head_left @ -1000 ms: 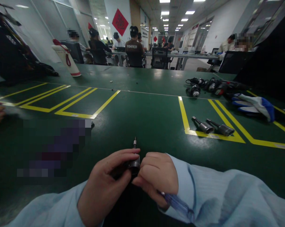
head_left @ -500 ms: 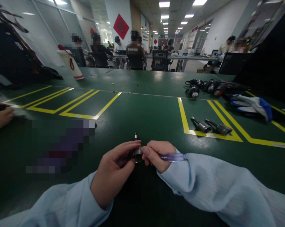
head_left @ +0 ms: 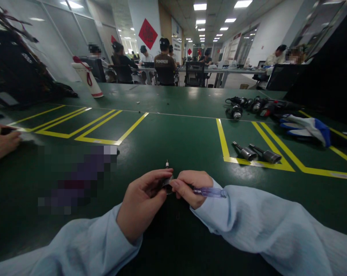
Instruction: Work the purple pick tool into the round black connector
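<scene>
My left hand (head_left: 141, 199) is closed around a small dark metal part (head_left: 167, 180) whose thin shaft sticks up away from me, over the green table (head_left: 179, 142). My right hand (head_left: 190, 186) pinches a screwdriver with a clear purple handle (head_left: 209, 192); its tip end meets the part between my fingers. Both hands touch each other near the table's front edge. Light blue sleeves cover both my arms.
Two similar metal parts (head_left: 255, 154) lie in a yellow-taped box at right. Behind them are black tools (head_left: 248, 105) and a blue and white glove (head_left: 306, 126). Another person's hand (head_left: 0, 142) rests at far left. A white container (head_left: 88, 78) stands at back left; people sit at far tables.
My right hand has turned so the purple handle now points to the right instead of down towards me. Both hands and the part have shifted slightly away from me.
</scene>
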A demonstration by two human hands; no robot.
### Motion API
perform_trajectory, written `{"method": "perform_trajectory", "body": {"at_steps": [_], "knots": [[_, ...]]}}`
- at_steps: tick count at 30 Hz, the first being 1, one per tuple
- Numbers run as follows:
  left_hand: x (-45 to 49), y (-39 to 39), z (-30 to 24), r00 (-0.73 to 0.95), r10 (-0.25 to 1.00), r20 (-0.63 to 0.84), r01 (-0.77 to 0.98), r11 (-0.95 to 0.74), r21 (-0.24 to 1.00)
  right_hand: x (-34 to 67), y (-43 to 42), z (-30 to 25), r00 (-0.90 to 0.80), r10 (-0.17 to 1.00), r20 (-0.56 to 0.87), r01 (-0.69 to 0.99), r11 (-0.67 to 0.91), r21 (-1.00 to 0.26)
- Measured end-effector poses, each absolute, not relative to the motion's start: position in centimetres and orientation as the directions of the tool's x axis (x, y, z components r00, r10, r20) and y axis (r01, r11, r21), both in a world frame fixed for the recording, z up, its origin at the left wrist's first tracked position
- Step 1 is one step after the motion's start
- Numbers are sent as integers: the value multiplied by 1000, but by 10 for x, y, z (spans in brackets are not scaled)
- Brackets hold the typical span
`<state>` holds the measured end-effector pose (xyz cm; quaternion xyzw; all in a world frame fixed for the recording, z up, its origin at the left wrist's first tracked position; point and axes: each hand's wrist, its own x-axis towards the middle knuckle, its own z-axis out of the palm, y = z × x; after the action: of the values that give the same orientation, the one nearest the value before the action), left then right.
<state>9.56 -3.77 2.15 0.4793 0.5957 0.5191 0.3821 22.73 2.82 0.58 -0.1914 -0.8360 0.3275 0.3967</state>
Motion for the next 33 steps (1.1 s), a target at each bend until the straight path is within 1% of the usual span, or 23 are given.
{"method": "perform_trajectory", "body": {"at_steps": [4, 7, 12, 16, 19, 22, 25, 27, 33], "knots": [[96, -37, 21, -233, 971, 52, 184, -8, 983, 228, 27, 6, -603, 584, 544, 65, 716, -695], [96, -37, 20, -221, 974, 55, 198, -11, 980, 228, 25, 7, -589, 609, 531, 81, 698, -712], [97, -36, 21, -219, 974, 52, 221, -3, 975, 229, 23, 10, -609, 615, 500, 104, 687, -719], [98, -36, 22, -201, 978, 48, 199, -7, 980, 230, 23, 12, -589, 671, 450, 150, 638, -755], [98, -35, 20, -150, 987, 59, 171, -32, 985, 230, 23, 12, -548, 752, 367, 211, 549, -809], [97, -34, 17, -108, 990, 86, 200, -63, 978, 230, 26, 11, -481, 831, 280, 201, 415, -887], [94, -33, 15, -92, 985, 143, 309, -108, 945, 229, 29, 10, -450, 876, 174, 136, 260, -956], [92, -32, 14, -75, 983, 169, 398, -126, 909, 229, 31, 11, -446, 889, 107, 103, 170, -980], [91, -34, 18, 0, 976, 216, 600, -173, 781, 230, 35, 15, -441, 898, -7, 25, 5, -1000]]}}
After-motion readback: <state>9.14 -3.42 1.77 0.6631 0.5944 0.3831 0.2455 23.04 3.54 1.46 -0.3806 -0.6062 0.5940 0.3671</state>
